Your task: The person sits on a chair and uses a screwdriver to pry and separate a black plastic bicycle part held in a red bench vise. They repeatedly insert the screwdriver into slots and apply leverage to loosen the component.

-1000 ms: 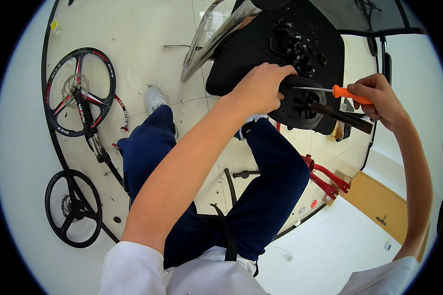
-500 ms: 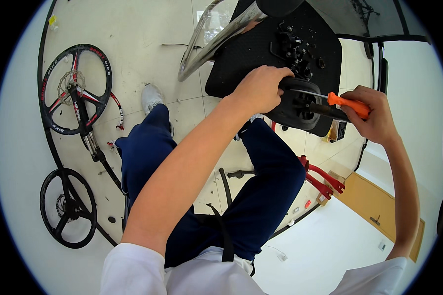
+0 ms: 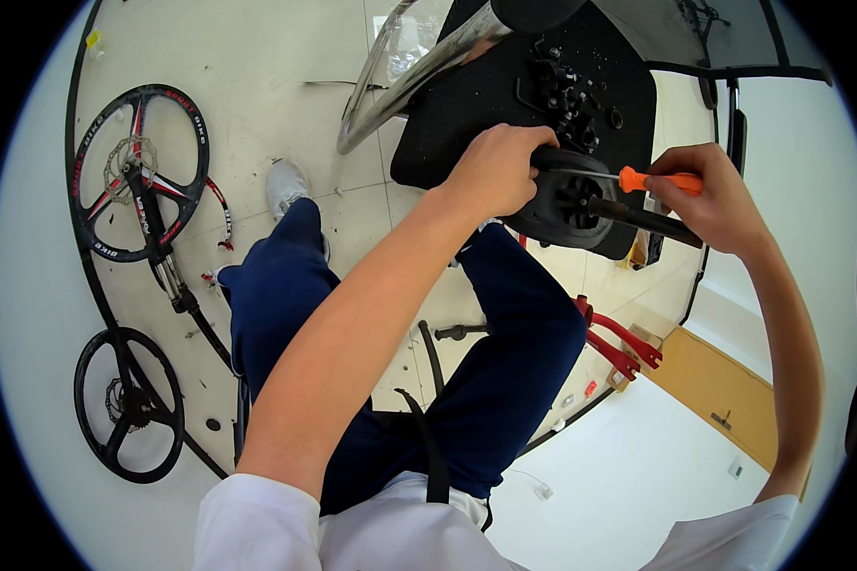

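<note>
My left hand (image 3: 495, 171) is closed on the rim of a black bicycle saddle (image 3: 556, 224), held underside up over the near part of a black chair seat (image 3: 438, 119); some fingertips are hidden behind it. A dark tubular seatpost (image 3: 662, 225) extends rightward from the saddle's clamp. My right hand (image 3: 700, 205) grips the orange handle of a screwdriver (image 3: 659, 182), whose metal shaft reaches left across the saddle's underside; its tip is hard to make out. Black clamps and small bolts (image 3: 562, 100) lie on the seat just beyond the saddle.
A chrome tube frame (image 3: 376, 105) stands beside the seat. At left lie a spoked bicycle wheel (image 3: 189, 186) with a fork and another black wheel (image 3: 171, 404). A red frame part (image 3: 619, 347) is beyond my right knee; my legs (image 3: 286, 295) occupy the middle below.
My right hand and the screwdriver have shifted left, dipping midway and rising again with the handle more level. My left hand stays on the saddle; the view has shifted slightly.
</note>
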Demonstrator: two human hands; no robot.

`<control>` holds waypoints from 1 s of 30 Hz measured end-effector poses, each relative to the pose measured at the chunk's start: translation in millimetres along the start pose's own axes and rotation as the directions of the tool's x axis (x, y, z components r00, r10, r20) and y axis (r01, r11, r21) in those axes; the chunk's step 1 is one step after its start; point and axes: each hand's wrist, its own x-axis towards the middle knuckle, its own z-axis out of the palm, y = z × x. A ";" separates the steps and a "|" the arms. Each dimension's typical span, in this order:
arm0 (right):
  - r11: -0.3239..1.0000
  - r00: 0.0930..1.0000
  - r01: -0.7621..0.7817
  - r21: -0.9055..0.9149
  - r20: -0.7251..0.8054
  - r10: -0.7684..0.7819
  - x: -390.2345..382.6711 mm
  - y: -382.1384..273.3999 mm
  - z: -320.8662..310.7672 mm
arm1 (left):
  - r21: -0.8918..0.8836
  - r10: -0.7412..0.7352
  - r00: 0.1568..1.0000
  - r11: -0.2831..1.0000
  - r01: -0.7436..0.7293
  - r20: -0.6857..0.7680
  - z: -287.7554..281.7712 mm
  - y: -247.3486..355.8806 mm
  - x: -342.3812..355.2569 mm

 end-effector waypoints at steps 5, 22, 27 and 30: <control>0.992 0.994 0.087 -0.094 0.075 -0.080 5.5 -10.4 -1.2 | -0.063 -0.045 0.999 0.997 0.043 -0.028 4.3 -5.4 2.0; 0.466 0.704 0.683 -0.562 0.336 -0.626 7.0 0.0 -6.0 | -0.003 0.021 1.000 1.000 -0.021 -0.022 2.8 -6.5 -5.2; 0.808 0.871 0.487 -0.331 0.112 -0.479 5.6 -6.0 -13.4 | -0.042 0.058 0.997 0.997 -0.060 -0.044 -0.4 -5.2 -2.4; 0.984 0.979 0.175 -0.014 -0.101 -0.175 10.5 -3.5 -13.5 | -0.084 0.029 1.000 0.996 -0.030 -0.013 -0.5 -4.4 -2.5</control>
